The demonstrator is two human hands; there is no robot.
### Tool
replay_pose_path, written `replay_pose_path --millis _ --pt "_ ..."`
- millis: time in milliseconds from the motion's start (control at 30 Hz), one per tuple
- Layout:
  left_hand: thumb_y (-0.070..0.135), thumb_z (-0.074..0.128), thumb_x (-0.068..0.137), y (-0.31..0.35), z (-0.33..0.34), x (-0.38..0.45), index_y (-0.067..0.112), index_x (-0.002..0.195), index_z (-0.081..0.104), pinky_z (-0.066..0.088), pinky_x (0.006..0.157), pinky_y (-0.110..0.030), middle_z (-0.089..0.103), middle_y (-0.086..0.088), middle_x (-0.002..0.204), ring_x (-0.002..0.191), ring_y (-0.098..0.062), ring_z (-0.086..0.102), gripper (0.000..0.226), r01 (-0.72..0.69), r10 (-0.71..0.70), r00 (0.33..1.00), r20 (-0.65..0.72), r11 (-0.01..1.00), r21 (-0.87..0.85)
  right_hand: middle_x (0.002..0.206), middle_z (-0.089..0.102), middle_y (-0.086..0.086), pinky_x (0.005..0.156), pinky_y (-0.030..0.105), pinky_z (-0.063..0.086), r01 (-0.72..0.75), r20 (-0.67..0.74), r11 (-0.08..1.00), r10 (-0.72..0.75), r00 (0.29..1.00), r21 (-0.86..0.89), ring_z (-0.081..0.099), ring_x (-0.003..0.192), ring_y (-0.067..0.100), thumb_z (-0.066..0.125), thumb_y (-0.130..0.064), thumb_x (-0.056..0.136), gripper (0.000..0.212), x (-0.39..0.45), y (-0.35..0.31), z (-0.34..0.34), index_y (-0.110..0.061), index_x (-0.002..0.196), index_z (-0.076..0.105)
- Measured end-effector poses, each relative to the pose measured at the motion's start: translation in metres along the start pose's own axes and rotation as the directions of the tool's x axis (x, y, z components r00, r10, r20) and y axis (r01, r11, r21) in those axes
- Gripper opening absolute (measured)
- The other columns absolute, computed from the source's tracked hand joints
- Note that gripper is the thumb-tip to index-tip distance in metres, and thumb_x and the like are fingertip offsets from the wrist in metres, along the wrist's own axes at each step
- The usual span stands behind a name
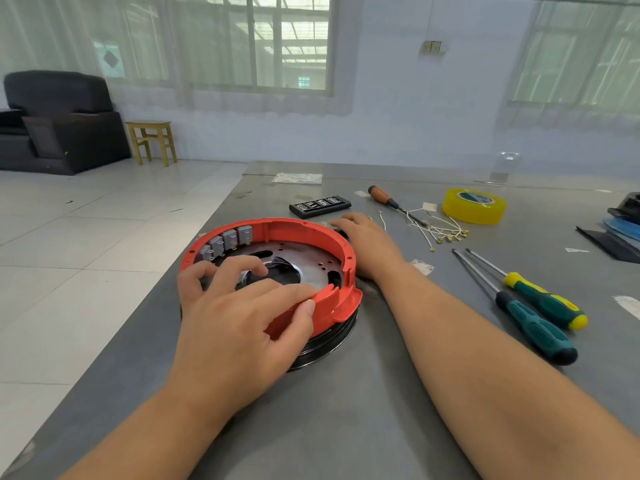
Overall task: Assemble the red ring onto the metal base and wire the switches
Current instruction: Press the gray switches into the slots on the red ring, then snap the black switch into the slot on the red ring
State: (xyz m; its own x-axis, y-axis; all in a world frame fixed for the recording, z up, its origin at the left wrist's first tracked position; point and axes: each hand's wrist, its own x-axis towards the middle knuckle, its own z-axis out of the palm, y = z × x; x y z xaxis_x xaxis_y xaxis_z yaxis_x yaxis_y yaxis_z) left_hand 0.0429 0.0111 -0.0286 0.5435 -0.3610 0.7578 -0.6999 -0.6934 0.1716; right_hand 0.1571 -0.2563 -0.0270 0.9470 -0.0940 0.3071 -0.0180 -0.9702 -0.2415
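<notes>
The red ring [311, 233] lies on top of the round metal base [313, 261], whose dark rim shows below at the near side. Several grey switches [228, 239] line the ring's inner wall at the far left. My left hand [239, 313] grips the ring's near edge, thumb on the outer wall and fingers reaching inside. My right hand [367, 242] rests flat on the table against the ring's far right side. A bundle of white wires [440, 230] with brass terminals lies to the right.
On the grey table [346, 410]: two green-handled screwdrivers [533, 313] at right, an orange-handled screwdriver [388, 199], a yellow tape roll [473, 206], a black bit case [320, 205], dark items at the far right edge. The table's left edge drops to tiled floor.
</notes>
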Motion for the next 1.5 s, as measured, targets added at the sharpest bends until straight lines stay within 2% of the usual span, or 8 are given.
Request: replay_pose_path --millis 200,433,700,867,1067,1200,1367,1500 --pt "0.044 0.057 0.097 0.000 0.004 0.001 0.040 0.098 0.081 0.024 0.099 -0.043 0.073 0.019 0.077 0.107 -0.022 0.064 0.025 -0.014 0.013 0.999 -0.031 1.000 -0.022 0.144 0.056 0.007 0.108 0.039 0.044 0.015 0.092 1.000 -0.015 0.996 0.005 0.049 0.135 0.026 0.051 -0.036 0.103 0.041 0.020 0.006 0.005 -0.027 0.142 0.057" --pt "0.044 0.055 0.098 0.002 0.002 0.001 0.038 0.097 0.082 0.029 0.100 -0.047 0.075 0.017 0.079 0.106 -0.022 0.063 0.028 -0.013 0.012 1.000 -0.015 0.999 -0.031 0.125 0.063 0.015 0.097 0.038 0.046 -0.014 0.017 0.999 0.013 1.000 0.031 0.055 0.121 0.033 0.053 -0.030 0.101 0.035 -0.005 0.006 0.000 -0.025 0.134 0.063" --pt "0.039 0.060 0.095 0.007 -0.004 -0.002 0.034 0.093 0.082 0.028 0.102 -0.049 0.075 0.017 0.081 0.107 -0.022 0.063 0.023 -0.006 0.006 1.000 -0.012 0.999 -0.054 0.124 0.066 0.010 0.102 0.034 0.046 -0.065 -0.075 0.977 0.082 0.994 0.205 0.058 0.119 0.026 0.058 -0.022 0.099 0.034 -0.069 0.001 -0.017 -0.022 0.132 0.067" --pt "0.036 0.056 0.092 0.023 -0.010 -0.008 0.029 0.093 0.081 0.029 0.099 -0.050 0.071 0.012 0.082 0.106 -0.016 0.061 0.026 0.107 -0.107 0.994 0.005 0.993 -0.054 0.126 0.067 0.003 0.090 0.012 0.035 -0.034 -0.100 0.957 0.065 0.993 0.290 0.060 0.116 0.015 0.061 -0.024 0.099 0.031 -0.120 -0.008 -0.032 -0.024 0.129 0.067" --pt "0.034 0.049 0.093 0.046 -0.009 -0.012 0.028 0.106 0.075 0.024 0.104 -0.044 0.074 0.009 0.098 0.111 -0.019 0.061 0.030 0.247 -0.244 0.966 0.089 0.969 -0.025 0.121 0.064 -0.003 0.083 -0.002 0.040 0.004 -0.109 0.895 0.049 0.993 0.446 0.058 0.101 0.002 0.064 -0.022 0.098 0.028 -0.171 -0.022 -0.047 -0.024 0.126 0.067" --pt "0.034 0.048 0.100 0.056 -0.003 -0.011 0.032 0.130 0.069 0.022 0.103 -0.041 0.074 0.011 0.119 0.121 -0.018 0.057 0.037 0.234 -0.232 0.960 0.155 0.972 0.004 0.115 0.068 -0.010 0.087 0.010 0.049 0.003 -0.080 0.814 0.054 0.995 0.581 0.066 0.102 0.002 0.064 -0.023 0.099 0.024 -0.194 -0.026 -0.053 -0.030 0.122 0.067" --pt "0.042 0.044 0.094 0.050 -0.001 -0.011 0.034 0.123 0.072 0.021 0.099 -0.039 0.073 0.014 0.112 0.118 -0.015 0.056 0.040 0.204 -0.193 0.969 0.156 0.978 -0.055 0.113 0.073 0.000 0.084 0.027 0.057 -0.037 -0.033 0.575 0.110 0.993 0.817 0.069 0.098 0.012 0.058 -0.013 0.103 0.020 -0.196 -0.030 -0.061 -0.022 0.118 0.068" --pt "0.041 0.051 0.095 0.042 -0.002 -0.013 0.036 0.111 0.075 0.022 0.098 -0.039 0.071 0.018 0.103 0.113 -0.013 0.057 0.030 0.183 -0.167 0.978 0.121 0.975 -0.128 0.118 0.071 0.023 0.074 0.035 0.045 -0.077 0.010 0.344 0.193 0.981 0.936 0.064 0.094 0.023 0.053 -0.009 0.103 0.023 -0.194 -0.023 -0.070 -0.016 0.114 0.072"
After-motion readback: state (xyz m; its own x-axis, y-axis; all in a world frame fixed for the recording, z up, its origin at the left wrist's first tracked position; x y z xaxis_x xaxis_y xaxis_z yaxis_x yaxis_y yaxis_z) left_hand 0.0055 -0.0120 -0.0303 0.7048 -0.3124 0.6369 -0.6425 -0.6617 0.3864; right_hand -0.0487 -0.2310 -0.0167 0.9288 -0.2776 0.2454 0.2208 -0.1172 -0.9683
